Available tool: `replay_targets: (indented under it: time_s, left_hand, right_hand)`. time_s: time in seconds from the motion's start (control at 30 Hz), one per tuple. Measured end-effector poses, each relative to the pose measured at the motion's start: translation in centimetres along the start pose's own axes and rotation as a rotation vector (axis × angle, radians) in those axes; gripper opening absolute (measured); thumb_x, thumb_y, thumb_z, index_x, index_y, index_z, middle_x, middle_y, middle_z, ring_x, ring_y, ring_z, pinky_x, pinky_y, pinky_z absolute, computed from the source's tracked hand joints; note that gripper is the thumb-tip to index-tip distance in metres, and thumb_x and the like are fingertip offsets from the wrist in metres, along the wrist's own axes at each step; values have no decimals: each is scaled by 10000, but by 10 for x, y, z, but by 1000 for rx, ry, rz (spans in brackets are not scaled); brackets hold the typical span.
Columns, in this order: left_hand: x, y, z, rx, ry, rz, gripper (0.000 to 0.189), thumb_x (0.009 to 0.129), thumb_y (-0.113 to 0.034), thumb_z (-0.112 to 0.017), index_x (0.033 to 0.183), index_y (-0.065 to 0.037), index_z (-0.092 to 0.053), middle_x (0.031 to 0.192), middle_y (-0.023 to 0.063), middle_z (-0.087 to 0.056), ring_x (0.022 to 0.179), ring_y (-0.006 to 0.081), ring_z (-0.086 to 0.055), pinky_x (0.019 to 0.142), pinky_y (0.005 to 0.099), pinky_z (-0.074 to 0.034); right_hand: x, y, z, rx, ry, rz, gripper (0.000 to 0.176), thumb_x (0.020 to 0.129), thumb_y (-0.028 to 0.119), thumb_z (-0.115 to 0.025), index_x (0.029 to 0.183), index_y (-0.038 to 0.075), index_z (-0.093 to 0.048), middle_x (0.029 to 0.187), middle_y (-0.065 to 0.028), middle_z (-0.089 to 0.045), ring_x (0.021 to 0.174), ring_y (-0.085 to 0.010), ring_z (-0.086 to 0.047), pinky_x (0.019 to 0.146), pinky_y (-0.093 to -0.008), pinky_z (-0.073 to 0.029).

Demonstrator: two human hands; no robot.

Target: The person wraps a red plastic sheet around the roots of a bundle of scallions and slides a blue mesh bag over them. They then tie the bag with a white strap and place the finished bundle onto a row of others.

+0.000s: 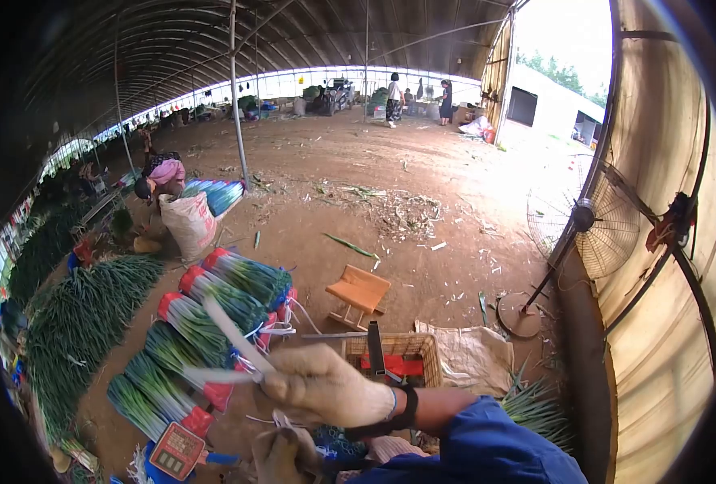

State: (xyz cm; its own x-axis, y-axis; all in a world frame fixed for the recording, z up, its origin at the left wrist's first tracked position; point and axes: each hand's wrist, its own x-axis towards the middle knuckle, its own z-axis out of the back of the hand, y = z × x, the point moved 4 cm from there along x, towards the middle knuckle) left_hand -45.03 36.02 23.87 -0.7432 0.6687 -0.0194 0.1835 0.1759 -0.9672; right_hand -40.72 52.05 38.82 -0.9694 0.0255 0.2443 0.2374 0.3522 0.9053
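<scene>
Gripping the white strips (pixel 233 332), the gloved right hand (pixel 326 387) sits just below the centre of the frame, its fingers closed. Two blurred lengths run from it, one toward the upper left and one toward the left; whether they join as one piece cannot be told. One gloved left hand (pixel 284 458) is at the bottom centre, fingers curled, and whether it grips anything cannot be told. One dark strap (pixel 409 407) circles the right wrist, above one blue sleeve (pixel 495 448).

Left of the hands lie at least five onion bundles (pixel 199 324) side by side, several with red bands. One red-framed panel (pixel 178 450) is at their lower end, lower left. Right of the bundles are one orange stool (pixel 360 288) and, below it, one crate (pixel 432 359) with red material inside. One flattened sack (pixel 471 355) lies beside the crate.

At far left is one large onion heap (pixel 92 315); above it, one stooping person (pixel 164 173) is by one upright sack (pixel 188 226). One fan (pixel 584 214) stands at right. At least two people (pixel 394 101) stand at upper centre.
</scene>
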Motion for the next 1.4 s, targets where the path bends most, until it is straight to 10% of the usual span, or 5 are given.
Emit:
replay_targets:
  time_s: [0.27, 0.37, 0.53, 0.6, 1.4]
  left_hand:
    - [10, -92, -42, -410, 136, -131, 376, 1104, -360, -604, 924, -42, -694, 762, 65, -667, 594, 123, -548, 534, 271, -379]
    - [-10, -114, -43, 633, -170, -771, 395, 1095, -341, -622, 851, -33, -667, 715, 77, -637, 571, 127, -527, 527, 263, -353]
    - [-2, -57, -11, 19, -268, -146, 368, 1094, -271, -598, 801, -49, -621, 635, 51, -570, 519, 115, -469, 507, 283, -336]
    - [7, -67, 1, -123, -70, -81, 353, 1094, -266, -594, 824, -43, -636, 659, 55, -590, 538, 118, -496, 506, 291, -363]
    - [69, 129, 8, 167, 125, 150, 338, 1087, -288, -580, 985, -2, -730, 836, 154, -751, 670, 199, -689, 607, 332, -550]
  right_hand:
    - [38, 93, -27, 113, 84, 197, 364, 1125, 405, -578, 1088, 47, -633, 704, 63, -513, 523, -12, -404, 452, -207, -294]
    - [52, 36, 8, -99, 22, 309, 437, 1123, 312, -587, 1420, -9, -573, 938, -33, -661, 705, -86, -588, 601, -247, -488]
    - [-5, -166, 67, -559, 327, -21, 551, 1124, 304, -571, 1563, -20, -493, 1331, -71, -680, 1214, -119, -593, 1054, -328, -512]
    - [-39, -221, 71, -232, 477, -400, 478, 1130, 329, -548, 1443, -30, -585, 1237, -27, -675, 1131, -109, -587, 1036, -319, -497]
    - [-97, -173, 65, -11, 111, -405, 359, 1062, 226, -697, 784, 21, -600, 746, -1, -578, 733, -109, -519, 683, -335, -466]
